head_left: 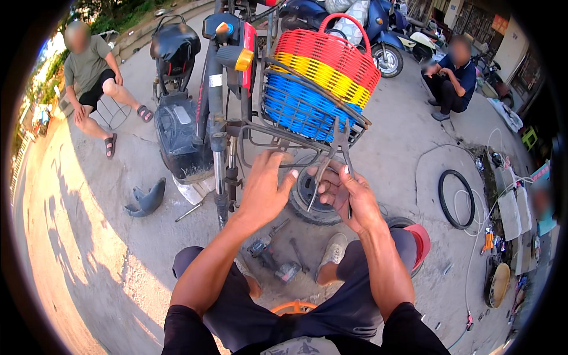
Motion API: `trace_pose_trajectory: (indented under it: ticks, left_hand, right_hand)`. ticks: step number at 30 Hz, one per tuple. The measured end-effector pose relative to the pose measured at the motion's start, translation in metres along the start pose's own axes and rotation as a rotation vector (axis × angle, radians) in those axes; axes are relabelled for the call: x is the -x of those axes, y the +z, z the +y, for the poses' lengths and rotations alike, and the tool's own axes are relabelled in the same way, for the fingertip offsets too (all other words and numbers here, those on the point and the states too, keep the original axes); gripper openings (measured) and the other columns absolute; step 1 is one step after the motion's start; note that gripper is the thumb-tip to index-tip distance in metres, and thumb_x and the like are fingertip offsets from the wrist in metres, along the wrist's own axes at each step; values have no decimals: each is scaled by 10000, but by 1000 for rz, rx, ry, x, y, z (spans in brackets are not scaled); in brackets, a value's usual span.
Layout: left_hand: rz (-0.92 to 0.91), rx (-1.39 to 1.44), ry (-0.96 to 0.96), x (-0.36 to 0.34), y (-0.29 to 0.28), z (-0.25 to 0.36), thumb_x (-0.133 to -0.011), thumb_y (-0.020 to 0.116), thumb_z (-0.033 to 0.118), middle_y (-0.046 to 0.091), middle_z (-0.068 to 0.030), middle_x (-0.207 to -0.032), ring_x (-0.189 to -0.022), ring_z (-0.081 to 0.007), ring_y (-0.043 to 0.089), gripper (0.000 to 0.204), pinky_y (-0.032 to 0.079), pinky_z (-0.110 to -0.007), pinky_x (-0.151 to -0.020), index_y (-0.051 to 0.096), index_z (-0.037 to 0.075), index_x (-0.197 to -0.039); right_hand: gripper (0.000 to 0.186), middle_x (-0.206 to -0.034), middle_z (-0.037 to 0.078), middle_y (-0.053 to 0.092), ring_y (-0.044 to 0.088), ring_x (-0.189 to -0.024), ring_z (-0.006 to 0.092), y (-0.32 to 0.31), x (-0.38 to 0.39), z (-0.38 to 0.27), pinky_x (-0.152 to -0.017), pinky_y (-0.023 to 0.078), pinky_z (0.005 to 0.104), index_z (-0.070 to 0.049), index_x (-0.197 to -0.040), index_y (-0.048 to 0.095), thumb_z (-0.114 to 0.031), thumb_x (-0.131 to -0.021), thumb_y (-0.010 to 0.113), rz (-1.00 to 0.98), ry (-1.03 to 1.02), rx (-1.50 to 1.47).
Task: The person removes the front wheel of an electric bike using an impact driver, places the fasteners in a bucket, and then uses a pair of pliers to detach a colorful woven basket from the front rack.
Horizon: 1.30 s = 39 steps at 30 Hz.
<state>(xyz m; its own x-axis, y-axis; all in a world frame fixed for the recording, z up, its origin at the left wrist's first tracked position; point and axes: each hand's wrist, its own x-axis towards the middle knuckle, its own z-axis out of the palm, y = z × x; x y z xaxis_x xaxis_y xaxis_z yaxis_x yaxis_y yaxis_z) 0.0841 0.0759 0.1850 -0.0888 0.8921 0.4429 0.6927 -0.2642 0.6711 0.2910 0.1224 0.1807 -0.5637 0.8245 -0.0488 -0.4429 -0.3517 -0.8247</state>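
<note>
My right hand [352, 198] is closed around a pair of metal pliers [339, 139], jaws up and handles spread, in front of the basket's lower edge. My left hand [266, 183] is beside the scooter's front fork [219, 160]; its thumb stands apart from the fingers and nothing shows in it. Between and below my hands is a small wheel [305, 198], partly hidden by the right hand. Above them a red, yellow and blue woven basket [322, 65] sits in a black wire carrier [302, 133] on the scooter.
A power tool [263, 251] and a wrench-like tool [299, 254] lie between my feet. A loose black tyre [456, 199] and hose are at right. A dark plastic piece [147, 198] lies at left. One person [92, 71] sits left; another [452, 83] crouches right. Scooters [378, 35] stand behind.
</note>
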Motion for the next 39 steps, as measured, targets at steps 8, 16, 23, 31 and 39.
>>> trace_pose_trajectory:
  ticks: [8, 16, 23, 31, 39]
  left_hand:
    - [-68, -133, 49, 9, -6, -7, -863, 667, 127, 545, -185, -1162, -1128, -378, 506, 326, 413, -447, -962, 564, -3, -1145]
    - [-51, -401, 104, 25, -7, -25, -821, 698, 138, 559, -136, -1132, -1057, -329, 555, 285, 456, -434, -891, 616, 13, -1063]
    - [160, -438, 115, 6, -27, -28, -823, 656, 88, 643, -126, -1076, -1050, -326, 581, 231, 462, -430, -879, 593, 28, -1036]
    - [256, -579, 13, -52, -72, -82, -762, 633, 123, 583, -179, -1241, -1216, -376, 502, 502, 354, -485, -1056, 515, 32, -1241]
    - [47, -705, -7, -59, -69, -82, -753, 642, 189, 617, -208, -1234, -1321, -406, 419, 579, 293, -502, -1133, 509, 51, -1300]
  right_hand:
    - [615, -1282, 201, 605, 608, -933, 179, 9, -16, 2, -765, 540, 317, 58, -1385, 442, -407, -997, 544, -46, -41, 34]
    - [598, -1273, 201, 613, 617, -929, 195, 17, -19, 8, -774, 537, 327, 57, -1382, 451, -397, -1002, 537, -60, -47, 16]
    - [617, -1225, 180, 645, 599, -1006, 180, 5, -24, 4, -751, 488, 306, 40, -1379, 472, -439, -996, 534, 14, -44, 5]
    - [650, -1238, 185, 627, 577, -933, 152, 12, -31, 5, -690, 469, 268, 49, -1406, 435, -437, -989, 546, -29, -34, -66]
    - [641, -1272, 224, 605, 619, -877, 172, 7, -25, 3, -733, 531, 293, 72, -1413, 404, -403, -1001, 533, -78, 1, -154]
